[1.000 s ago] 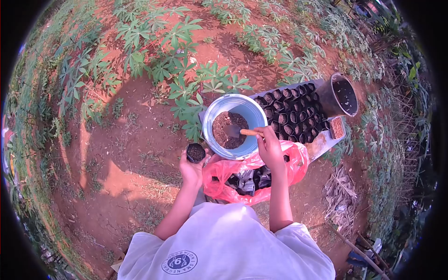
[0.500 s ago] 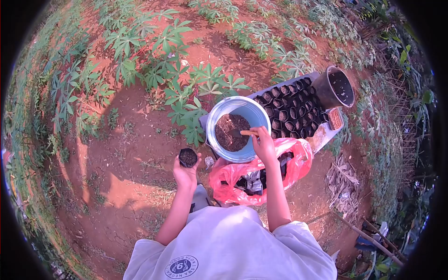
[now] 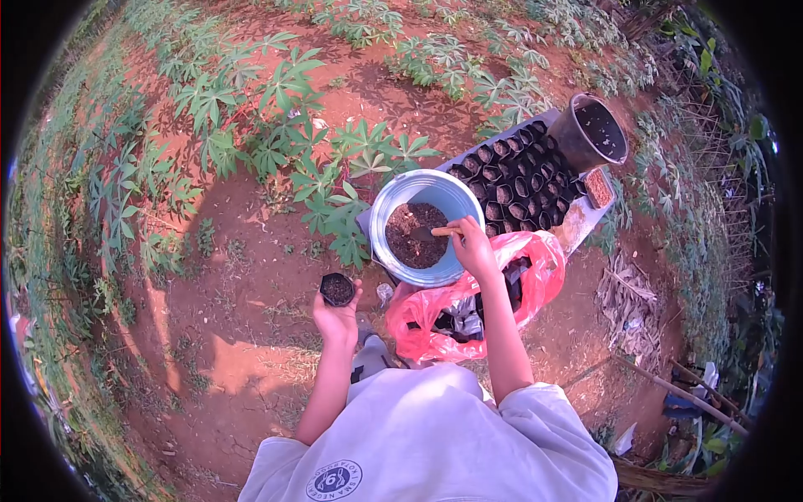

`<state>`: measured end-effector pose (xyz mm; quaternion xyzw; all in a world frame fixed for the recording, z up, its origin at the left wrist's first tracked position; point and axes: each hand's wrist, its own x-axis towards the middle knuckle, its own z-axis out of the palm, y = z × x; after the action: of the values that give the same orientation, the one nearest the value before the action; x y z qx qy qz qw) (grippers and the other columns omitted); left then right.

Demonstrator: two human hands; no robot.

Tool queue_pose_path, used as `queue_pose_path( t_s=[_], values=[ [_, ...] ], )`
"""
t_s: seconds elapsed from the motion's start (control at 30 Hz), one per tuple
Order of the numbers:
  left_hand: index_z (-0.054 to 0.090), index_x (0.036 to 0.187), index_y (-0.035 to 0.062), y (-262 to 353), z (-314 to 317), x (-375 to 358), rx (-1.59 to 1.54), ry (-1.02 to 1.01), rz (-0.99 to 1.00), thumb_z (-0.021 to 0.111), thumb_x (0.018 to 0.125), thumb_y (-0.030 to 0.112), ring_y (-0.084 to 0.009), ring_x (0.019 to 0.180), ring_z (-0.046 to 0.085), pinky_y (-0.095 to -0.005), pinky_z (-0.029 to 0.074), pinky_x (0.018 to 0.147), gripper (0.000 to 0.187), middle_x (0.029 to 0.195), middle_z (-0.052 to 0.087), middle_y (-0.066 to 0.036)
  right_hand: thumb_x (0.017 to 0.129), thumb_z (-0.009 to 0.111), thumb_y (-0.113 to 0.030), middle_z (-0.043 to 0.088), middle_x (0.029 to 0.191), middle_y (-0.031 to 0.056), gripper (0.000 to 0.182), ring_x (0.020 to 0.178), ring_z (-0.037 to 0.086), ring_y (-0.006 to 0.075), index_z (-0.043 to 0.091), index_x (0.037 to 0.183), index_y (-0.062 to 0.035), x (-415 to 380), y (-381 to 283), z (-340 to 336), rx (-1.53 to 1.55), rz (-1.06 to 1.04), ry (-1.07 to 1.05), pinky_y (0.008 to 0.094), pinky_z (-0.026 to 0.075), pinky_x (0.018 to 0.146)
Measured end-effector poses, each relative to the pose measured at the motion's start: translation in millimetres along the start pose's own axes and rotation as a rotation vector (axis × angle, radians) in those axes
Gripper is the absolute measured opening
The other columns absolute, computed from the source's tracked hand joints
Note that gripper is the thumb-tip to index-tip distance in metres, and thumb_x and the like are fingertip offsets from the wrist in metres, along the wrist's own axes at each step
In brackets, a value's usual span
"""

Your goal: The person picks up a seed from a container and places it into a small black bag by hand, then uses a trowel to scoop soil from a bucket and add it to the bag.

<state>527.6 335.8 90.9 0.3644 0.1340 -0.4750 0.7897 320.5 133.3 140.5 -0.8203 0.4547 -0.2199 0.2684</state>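
In my left hand (image 3: 338,320) is a small black seedling bag (image 3: 337,289) filled with dark soil, held upright from beneath. My right hand (image 3: 473,247) grips the wooden handle of a small trowel (image 3: 442,231); its blade rests in the soil (image 3: 410,224) inside a light blue bucket (image 3: 386,194). Just below the bucket sits a red plastic bag (image 3: 545,251) with black and silvery plastic pieces (image 3: 462,321) in it, partly covered by my right forearm.
Many filled black seedling bags (image 3: 519,186) stand in rows on a grey board (image 3: 468,155). At its far end are a dark bucket (image 3: 594,134) and a small tray of reddish-brown grains (image 3: 598,188). Leafy plants (image 3: 351,167) grow beyond; dry leaves (image 3: 627,301) and a stick (image 3: 677,391) lie right.
My view has shifted slightly. The trowel's blade stays in the bucket's soil, and my left hand still holds the seedling bag in nearly the same place.
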Motion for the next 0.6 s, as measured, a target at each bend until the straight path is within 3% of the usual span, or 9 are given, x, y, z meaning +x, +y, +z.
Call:
queue_pose_path(
  t_s=[0.6],
  values=[
    [0.051,0.108,-0.0039,-12,8,-38,-0.039,0.046,0.090,0.023,0.094,0.029,-0.0354,0.094,0.061,-0.0421,0.055,0.077,0.045,0.099,0.061,-0.021,0.079,0.052,0.002,0.055,0.088,0.0158,0.014,0.084,0.059,0.0359,0.058,0.091,0.0002,9,23,12,0.149,-0.124,0.001,0.0401,0.048,0.074]
  ],
)
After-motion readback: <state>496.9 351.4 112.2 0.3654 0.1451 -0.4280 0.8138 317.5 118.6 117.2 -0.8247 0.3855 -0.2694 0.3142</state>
